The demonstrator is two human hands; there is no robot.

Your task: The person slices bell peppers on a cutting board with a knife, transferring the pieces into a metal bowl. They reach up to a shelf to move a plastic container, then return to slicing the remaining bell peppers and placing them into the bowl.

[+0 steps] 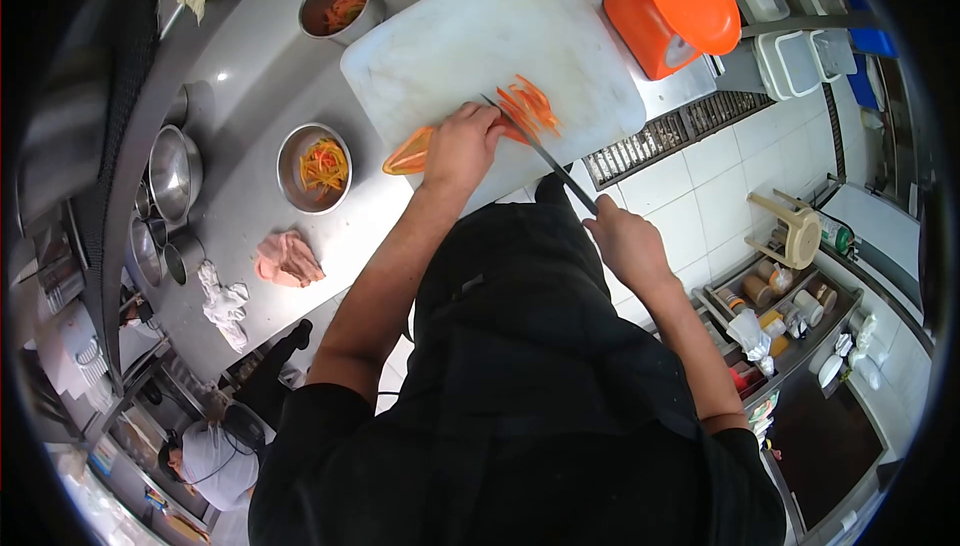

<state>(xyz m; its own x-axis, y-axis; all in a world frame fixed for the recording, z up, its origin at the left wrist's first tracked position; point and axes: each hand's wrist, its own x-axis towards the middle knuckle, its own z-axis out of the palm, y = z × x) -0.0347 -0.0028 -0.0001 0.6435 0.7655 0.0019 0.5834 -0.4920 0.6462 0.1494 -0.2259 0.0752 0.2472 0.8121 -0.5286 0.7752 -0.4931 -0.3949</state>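
My right hand [628,243] is wrapped round the handle of a long knife [555,163]. Its blade lies across the front of the white cutting board [480,31], beside my left hand [465,148]. With bent fingers, my left hand presses an orange piece, apparently bell pepper, against the board; most of that piece is hidden under the fingers. Thin orange strips [530,106] lie loose just past the blade. To the left of my left hand, a cut orange pepper piece [408,154] rests at the board's edge, its hollow side showing.
A steel bowl [284,168] holds yellow and red strips; a steel pot [308,16] holds orange ones. An orange scale [645,31] stands right of the board. A pink cloth [288,259] and white cloth [223,306] lie on the counter. Another person [215,461] is at lower left.
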